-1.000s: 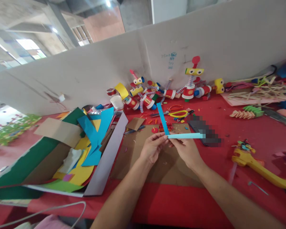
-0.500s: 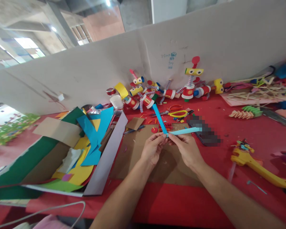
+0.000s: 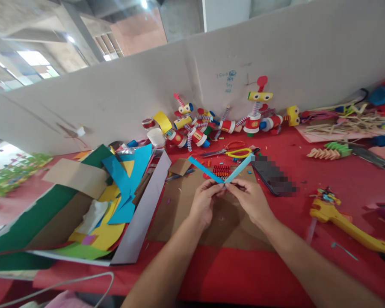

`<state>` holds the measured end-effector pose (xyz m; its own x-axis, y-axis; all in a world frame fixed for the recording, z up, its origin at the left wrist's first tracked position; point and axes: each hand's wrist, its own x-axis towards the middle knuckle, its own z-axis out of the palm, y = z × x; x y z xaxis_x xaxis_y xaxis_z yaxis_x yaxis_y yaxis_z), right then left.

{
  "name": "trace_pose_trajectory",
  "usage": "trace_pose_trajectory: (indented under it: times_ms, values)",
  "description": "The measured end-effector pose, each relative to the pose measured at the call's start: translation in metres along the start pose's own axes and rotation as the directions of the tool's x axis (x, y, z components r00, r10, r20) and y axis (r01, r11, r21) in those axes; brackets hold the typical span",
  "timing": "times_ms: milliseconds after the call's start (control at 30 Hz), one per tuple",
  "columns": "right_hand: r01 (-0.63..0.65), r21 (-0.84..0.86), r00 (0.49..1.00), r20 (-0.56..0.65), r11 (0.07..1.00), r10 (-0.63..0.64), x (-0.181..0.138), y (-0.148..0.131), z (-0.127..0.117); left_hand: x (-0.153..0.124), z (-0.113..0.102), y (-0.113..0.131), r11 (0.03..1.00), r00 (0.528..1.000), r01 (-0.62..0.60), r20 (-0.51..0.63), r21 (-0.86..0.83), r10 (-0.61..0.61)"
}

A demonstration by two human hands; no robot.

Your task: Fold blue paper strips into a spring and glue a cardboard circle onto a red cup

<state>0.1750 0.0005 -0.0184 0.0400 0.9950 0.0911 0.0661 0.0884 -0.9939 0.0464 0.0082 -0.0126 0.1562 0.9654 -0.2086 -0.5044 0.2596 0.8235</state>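
Observation:
Two paper strips meet at my fingertips and spread upward in a V. The blue paper strip [image 3: 205, 169] leans to the left, and the light blue paper strip [image 3: 239, 169] leans to the right. My left hand [image 3: 205, 201] is closed, pinching the strips where they join. My right hand [image 3: 248, 196] is closed too, its thumb and fingers pressed at the same joint. Both hands hover over a brown cardboard sheet [image 3: 170, 218]. Just beyond the joint lies a red folded-paper spring [image 3: 221, 170].
On the left stands an open box [image 3: 144, 214] of coloured paper scraps. Several paper-cup figures [image 3: 253, 122] line the wall. Scissors [image 3: 239, 152] lie at the back. A dark, pixelated flat object [image 3: 272, 177] and a yellow glue gun [image 3: 349, 224] lie on the right.
The blue strip has swung down to the left, and the light blue strip has tilted upward, forming a more even V. My hands stay nearly in place.

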Motion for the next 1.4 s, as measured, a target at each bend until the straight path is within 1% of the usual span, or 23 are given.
trace_pose_trajectory:
  times_ms: [100, 167, 267, 433, 600, 667, 700, 800, 967, 1133, 1267, 1400]
  values:
    - [0.056, -0.113, 0.998, 0.028, 0.992, -0.053, 0.001, -0.003, -0.003, 0.001, -0.001, 0.001, 1.0, 1.0, -0.023, -0.009, 0.013, 0.023]
    - [0.043, -0.136, 0.999, 0.012, 0.99, -0.041, 0.002, -0.003, -0.004, 0.0, 0.0, 0.001, 0.999, 0.999, -0.039, -0.015, 0.004, 0.039]
    - [-0.013, -0.088, 1.0, -0.011, 0.996, 0.012, 0.003, -0.001, -0.004, 0.0, 0.002, 0.0, 0.999, 0.999, -0.035, -0.022, -0.001, 0.035]
    - [-0.052, -0.048, 0.998, -0.03, 0.998, 0.05, 0.003, -0.003, -0.003, -0.001, 0.002, 0.001, 1.0, 1.0, -0.011, -0.007, -0.006, 0.011]
    - [-0.138, 0.149, 0.99, 0.03, 0.979, 0.135, 0.002, -0.004, 0.002, -0.002, 0.003, 0.005, 1.0, 0.999, 0.001, -0.032, 0.017, -0.001]
    - [-0.13, 0.198, 0.991, 0.062, 0.972, 0.12, 0.0, -0.003, 0.005, -0.002, 0.004, 0.005, 1.0, 0.997, -0.021, -0.071, 0.007, 0.022]
    - [-0.11, 0.197, 0.993, 0.074, 0.974, 0.097, -0.001, -0.003, 0.007, -0.002, 0.004, 0.005, 1.0, 0.995, -0.032, -0.094, -0.002, 0.031]
    - [-0.026, 0.094, 0.998, 0.068, 0.995, 0.019, -0.006, -0.005, 0.01, -0.002, 0.005, 0.003, 0.999, 0.99, -0.032, -0.138, -0.04, 0.027]
    - [0.08, -0.087, 0.996, -0.031, 0.993, -0.083, -0.007, -0.006, 0.008, 0.0, 0.003, -0.001, 0.994, 0.995, -0.026, -0.098, -0.109, 0.015]
    - [0.151, -0.159, 0.985, -0.064, 0.976, -0.163, -0.007, -0.007, 0.008, 0.0, 0.003, -0.004, 0.987, 0.996, -0.015, -0.086, -0.159, 0.001]
    - [0.138, -0.106, 0.987, -0.073, 0.985, -0.146, -0.009, -0.01, 0.009, -0.001, 0.005, -0.003, 0.989, 0.997, -0.02, -0.08, -0.149, 0.008]
    - [0.043, -0.062, 0.996, -0.07, 0.997, -0.048, -0.008, -0.009, 0.009, -0.003, 0.006, -0.002, 0.994, 0.995, -0.07, -0.077, -0.079, 0.064]
